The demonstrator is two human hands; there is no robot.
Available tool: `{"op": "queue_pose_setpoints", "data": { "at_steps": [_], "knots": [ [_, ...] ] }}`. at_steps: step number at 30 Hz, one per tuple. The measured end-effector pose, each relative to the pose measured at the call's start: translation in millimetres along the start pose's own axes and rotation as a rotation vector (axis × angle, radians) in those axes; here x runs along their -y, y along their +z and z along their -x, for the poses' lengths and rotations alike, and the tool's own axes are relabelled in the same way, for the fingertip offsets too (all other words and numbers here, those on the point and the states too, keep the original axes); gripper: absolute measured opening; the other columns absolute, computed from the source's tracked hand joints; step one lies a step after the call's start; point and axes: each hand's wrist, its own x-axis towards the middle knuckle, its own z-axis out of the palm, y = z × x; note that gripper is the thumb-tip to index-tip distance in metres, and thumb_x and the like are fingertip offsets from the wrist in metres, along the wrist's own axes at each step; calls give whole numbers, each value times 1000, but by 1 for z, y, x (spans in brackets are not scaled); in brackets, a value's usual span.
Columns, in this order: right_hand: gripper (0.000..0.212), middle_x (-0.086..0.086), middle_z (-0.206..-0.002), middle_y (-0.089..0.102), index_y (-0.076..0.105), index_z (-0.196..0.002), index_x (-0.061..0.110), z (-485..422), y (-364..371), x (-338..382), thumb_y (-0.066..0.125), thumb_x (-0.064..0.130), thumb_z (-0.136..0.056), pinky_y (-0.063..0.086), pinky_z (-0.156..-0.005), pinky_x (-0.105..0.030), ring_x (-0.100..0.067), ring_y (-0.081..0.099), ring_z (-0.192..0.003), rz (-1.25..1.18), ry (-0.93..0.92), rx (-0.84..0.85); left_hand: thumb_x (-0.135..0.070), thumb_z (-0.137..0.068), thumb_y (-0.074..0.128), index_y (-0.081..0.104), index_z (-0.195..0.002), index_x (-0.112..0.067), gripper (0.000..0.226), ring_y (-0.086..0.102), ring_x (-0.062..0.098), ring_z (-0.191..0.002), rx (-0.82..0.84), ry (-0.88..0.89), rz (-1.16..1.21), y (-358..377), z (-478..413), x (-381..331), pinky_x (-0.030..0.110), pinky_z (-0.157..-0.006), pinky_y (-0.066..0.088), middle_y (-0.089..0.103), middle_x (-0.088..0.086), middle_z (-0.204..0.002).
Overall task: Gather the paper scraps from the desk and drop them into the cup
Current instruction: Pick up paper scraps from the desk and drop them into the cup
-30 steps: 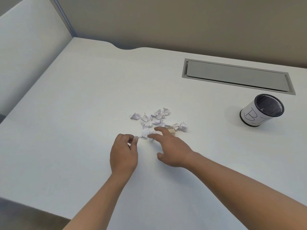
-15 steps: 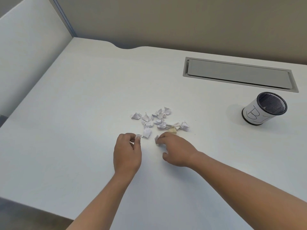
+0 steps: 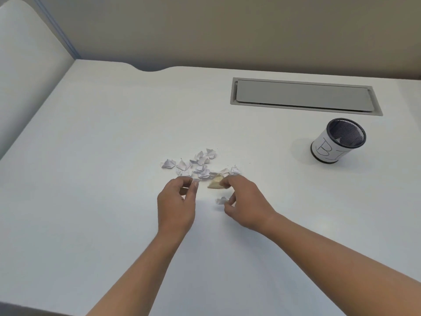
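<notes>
Two hands at a white desk, beige wall behind: left hand pinches a small scrap, right hand grips a white scrap.

Crumpled white paper scraps lie clustered on the worktop, well left of the cup, with one tan scrap on the cluster's near edge. The cup stands upright: black mesh wrapped in white hand-lettered paper.
</notes>
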Motion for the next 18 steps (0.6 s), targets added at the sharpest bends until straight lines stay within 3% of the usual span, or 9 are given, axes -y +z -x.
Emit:
{"op": "queue_pose_setpoints", "data": {
  "at_steps": [2, 5, 10, 13, 16, 18],
  "knots": [
    [36, 14, -100, 61, 63, -115, 22, 3, -9, -6, 64, 10, -81, 45, -69, -11, -3, 62, -72, -50, 47, -30, -28, -91, 69, 70, -89, -25, 4, 65, 0, -76, 44, -1, 64, 9, -2, -12, 5, -63, 42, 71, -9, -84],
    [29, 12, -81, 66, 72, -99, 27, 8, -25, -17, 61, 9, -80, 47, -66, -12, -1, 59, -68, -99, 131, -75, -25, -88, 73, 70, -82, -32, 9, 65, -4, -69, 107, 28, 141, 25, -8, -35, 8, -63, 46, 73, -13, -74],
    [32, 16, -61, 64, 69, -64, 31, 20, -51, -41, 58, 4, -76, 42, -52, -9, 2, 57, -58, -133, 249, -187, -25, -86, 76, 73, -90, -24, 5, 70, 9, -68, 229, 63, 219, 62, -19, -76, 36, -67, 60, 73, -6, -68],
    [29, 16, -69, 69, 71, -64, 30, 27, -70, -58, 65, 5, -77, 50, -55, -14, 2, 63, -64, -183, 316, -272, -26, -86, 75, 73, -91, -24, 6, 71, 9, -67, 320, 115, 222, 90, -23, -105, 37, -67, 60, 72, -5, -67],
    [23, 12, -78, 70, 73, -72, 27, 33, -91, -73, 67, 6, -77, 48, -56, -9, 1, 63, -66, -209, 340, -374, -26, -86, 75, 72, -88, -25, 4, 72, 7, -66, 407, 176, 227, 122, -27, -138, 28, -63, 59, 73, -5, -68],
    [24, 13, -83, 70, 73, -73, 27, 37, -106, -82, 67, 4, -75, 47, -60, -6, 3, 64, -71, -230, 339, -427, -26, -86, 75, 72, -88, -23, 4, 72, 8, -67, 453, 217, 211, 146, -31, -159, 30, -64, 59, 73, -4, -68]
  ]
}}
